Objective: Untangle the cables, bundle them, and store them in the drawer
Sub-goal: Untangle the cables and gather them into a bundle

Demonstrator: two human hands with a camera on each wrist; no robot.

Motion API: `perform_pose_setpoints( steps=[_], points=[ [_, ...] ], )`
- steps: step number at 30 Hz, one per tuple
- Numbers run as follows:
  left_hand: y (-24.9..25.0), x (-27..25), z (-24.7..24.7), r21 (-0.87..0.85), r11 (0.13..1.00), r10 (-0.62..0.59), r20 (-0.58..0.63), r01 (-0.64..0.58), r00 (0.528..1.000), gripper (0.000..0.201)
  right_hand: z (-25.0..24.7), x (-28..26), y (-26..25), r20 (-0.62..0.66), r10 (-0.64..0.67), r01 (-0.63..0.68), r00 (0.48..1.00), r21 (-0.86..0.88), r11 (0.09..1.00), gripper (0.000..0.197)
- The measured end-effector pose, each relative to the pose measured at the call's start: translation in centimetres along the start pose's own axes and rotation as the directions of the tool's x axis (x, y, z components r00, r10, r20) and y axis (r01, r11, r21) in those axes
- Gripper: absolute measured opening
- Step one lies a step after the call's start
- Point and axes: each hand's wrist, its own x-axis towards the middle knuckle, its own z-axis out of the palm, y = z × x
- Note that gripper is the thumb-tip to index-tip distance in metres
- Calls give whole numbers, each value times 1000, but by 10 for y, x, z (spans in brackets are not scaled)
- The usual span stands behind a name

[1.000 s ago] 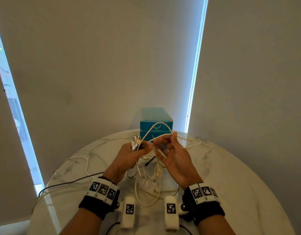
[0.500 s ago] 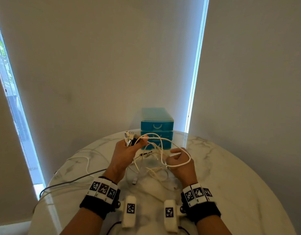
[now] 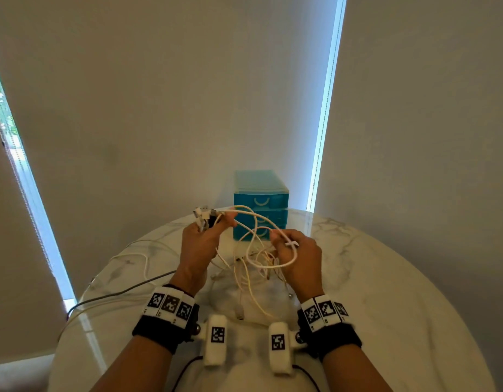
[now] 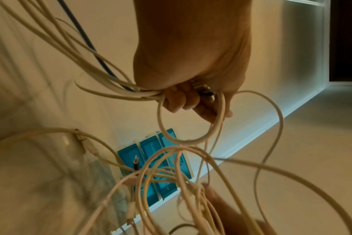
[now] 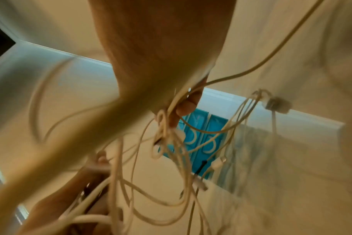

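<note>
On a round marble table [image 3: 386,292] by a pale wall, we hold the cables [image 3: 256,258] up in front of the blue drawer unit [image 3: 260,198]. Our left hand [image 3: 199,244] pinches the gathered plug ends so they stay together, we judge; our right hand [image 3: 299,257] grips one loop to draw it free. The cables are thin, cream-white and knotted, with one dark strand.

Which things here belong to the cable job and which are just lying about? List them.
Job:
- white cables, tangled, held up between both hands
- plugs gripped in the left hand
- right hand pinching one cable loop
- blue drawers, all closed, at the table's far edge

Lying about:
- dark cable on the table, left side
</note>
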Motion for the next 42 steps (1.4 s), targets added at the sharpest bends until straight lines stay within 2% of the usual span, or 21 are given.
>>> perform_pose_setpoints(
  steps=[3,6,8,11,13,16,18,20,22,25,26,29,31,34,35,38,40,42],
  points=[
    [2,8,-8,-187,982,-19,-110,-3,994,20,-10,6,10,-130,210,-218,969,-53,974,6],
    [2,7,-8,-201,980,-18,-108,-4,994,26,-22,6,17,-194,319,-332,928,-39,942,22],
    [1,1,-3,-135,991,3,-50,-10,999,32,-22,5,11,-144,258,-274,955,-106,956,25],
    [4,-8,4,-51,998,37,59,-34,998,28,-15,5,-6,-2,77,-77,997,-104,992,22],
    [7,-11,7,-47,997,67,105,-62,992,25,-6,1,-14,154,23,-10,988,-84,996,18],
    [9,-13,6,-52,994,99,161,-92,982,26,6,-8,-19,328,37,6,944,-131,991,10],
    [9,-12,5,-62,993,113,182,-104,977,27,7,-10,-20,280,53,-19,959,-122,992,5],
    [8,-10,3,-108,991,100,212,-78,972,27,4,-8,-20,175,56,-40,983,-94,995,13],
    [7,-10,2,-129,991,75,263,-42,962,30,2,-7,-20,159,56,-41,986,-96,995,20],
    [10,-14,4,-76,995,82,332,-60,940,29,6,-11,-18,160,3,16,987,-113,993,7],
    [10,-13,4,-58,996,82,345,-66,935,27,5,-10,-20,102,-21,30,995,-85,996,2],
    [9,-11,5,17,1000,-2,381,-4,925,32,-3,-4,-31,-132,-7,18,991,80,997,14],
    [7,-12,4,167,984,-128,373,70,919,18,-6,-3,-34,-115,7,3,993,82,997,21],
    [4,-13,4,305,951,-178,390,55,904,16,-3,-6,-26,-2,34,-34,999,-3,999,26],
    [8,-16,5,338,940,-182,410,36,894,13,-3,-5,-25,0,55,-55,999,-5,998,27],
    [9,-15,4,380,925,-186,456,-1,870,24,-6,-4,-27,-5,57,-57,998,18,998,26],
    [9,-13,2,431,902,-198,432,-9,880,23,-9,-4,-30,-19,54,-54,998,26,998,23],
    [5,-10,-1,500,866,-198,376,-19,905,28,-10,-3,-31,-96,48,-43,994,61,997,21]
  ],
)
